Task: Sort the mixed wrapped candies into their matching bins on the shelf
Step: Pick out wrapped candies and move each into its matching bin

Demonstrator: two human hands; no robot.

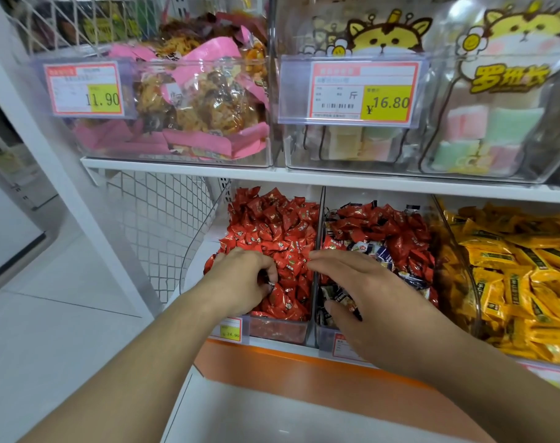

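Note:
Two clear bins sit side by side on the lower shelf. The left bin [281, 330] is full of red wrapped candies [278, 225]. The middle bin [323, 338] holds red candies [384, 225] mixed with dark blue and white wrapped candies [377, 251]. My left hand [243, 282] rests in the left bin, fingers curled and pinching a small dark-and-white candy [270, 286]. My right hand [365, 302] lies over the middle bin with fingers spread flat; its thumb touches dark-wrapped candies [342, 297] at the bin's front.
A third bin to the right holds yellow wrapped candies [512, 282]. The upper shelf [304, 177] carries a bin of pink snack bags [192, 107] and a bin of pastel marshmallows [480, 129], with price tags in front. An orange-and-white ledge [272, 372] juts out below the bins.

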